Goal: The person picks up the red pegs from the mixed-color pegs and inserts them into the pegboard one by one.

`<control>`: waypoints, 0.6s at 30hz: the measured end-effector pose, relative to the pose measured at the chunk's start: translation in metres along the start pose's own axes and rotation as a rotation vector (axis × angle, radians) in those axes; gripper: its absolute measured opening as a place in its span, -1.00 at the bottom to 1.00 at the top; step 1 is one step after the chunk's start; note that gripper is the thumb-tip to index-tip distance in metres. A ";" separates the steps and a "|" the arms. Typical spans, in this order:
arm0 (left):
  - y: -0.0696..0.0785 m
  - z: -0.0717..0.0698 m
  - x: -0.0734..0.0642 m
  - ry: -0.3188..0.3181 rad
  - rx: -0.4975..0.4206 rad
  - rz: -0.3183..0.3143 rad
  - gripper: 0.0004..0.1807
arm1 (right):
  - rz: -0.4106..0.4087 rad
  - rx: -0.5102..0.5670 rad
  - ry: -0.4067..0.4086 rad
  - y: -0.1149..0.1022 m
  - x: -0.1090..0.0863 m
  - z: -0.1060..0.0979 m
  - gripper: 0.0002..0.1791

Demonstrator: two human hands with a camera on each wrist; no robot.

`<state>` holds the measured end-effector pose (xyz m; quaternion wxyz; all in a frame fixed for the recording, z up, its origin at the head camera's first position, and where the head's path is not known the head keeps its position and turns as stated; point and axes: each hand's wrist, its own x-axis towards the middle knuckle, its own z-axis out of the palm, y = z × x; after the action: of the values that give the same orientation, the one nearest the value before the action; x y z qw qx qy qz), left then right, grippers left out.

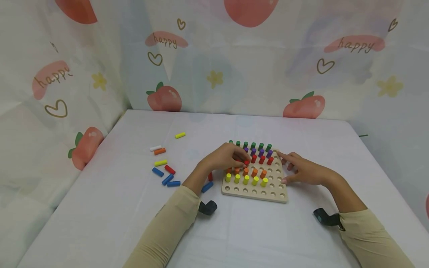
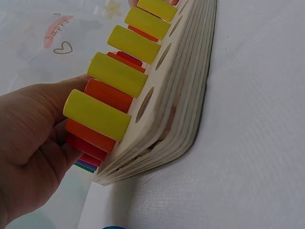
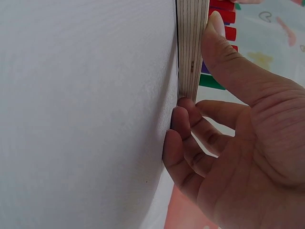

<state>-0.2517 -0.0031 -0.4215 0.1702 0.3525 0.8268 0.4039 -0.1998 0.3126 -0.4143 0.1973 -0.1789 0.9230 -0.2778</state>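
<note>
A wooden pegboard lies on the table with rows of green pegs, purple pegs, red pegs, orange pegs and yellow pegs upright in its holes. My left hand pinches a red peg at the red row, partly hidden by the fingers. In the left wrist view, yellow pegs stand in front of that hand. My right hand holds the board's right edge, its thumb against the top side and its fingers bent at the edge.
Left of the board lie loose pegs: a white peg, an orange peg, several blue pegs, and some yellow and red ones. Near the left forearm lie a blue peg and a red peg. Printed cloth hangs behind the table.
</note>
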 end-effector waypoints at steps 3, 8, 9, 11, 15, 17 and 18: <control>0.000 0.000 0.001 -0.001 -0.002 0.003 -0.79 | 0.006 0.000 0.001 -0.001 0.000 -0.001 0.18; 0.002 0.000 0.001 -0.003 -0.003 0.009 -0.78 | 0.008 0.003 0.001 -0.001 -0.002 -0.002 0.18; 0.002 0.000 0.001 -0.003 -0.002 0.009 -0.78 | 0.007 0.003 0.001 -0.002 -0.002 -0.002 0.18; 0.002 0.000 0.001 -0.003 0.005 0.000 -0.78 | 0.007 0.011 -0.002 -0.002 -0.002 -0.002 0.17; 0.002 0.000 0.001 -0.007 0.025 -0.012 -0.78 | 0.007 0.020 -0.004 -0.003 -0.003 -0.001 0.17; 0.002 0.000 0.000 -0.012 0.028 -0.018 -0.78 | 0.009 0.022 -0.003 -0.004 -0.003 -0.001 0.17; 0.002 0.000 0.000 -0.013 0.027 -0.018 -0.78 | 0.009 0.021 -0.003 -0.004 -0.003 0.000 0.17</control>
<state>-0.2513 -0.0023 -0.4200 0.1747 0.3500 0.8341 0.3890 -0.1965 0.3109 -0.4108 0.2016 -0.1732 0.9205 -0.2865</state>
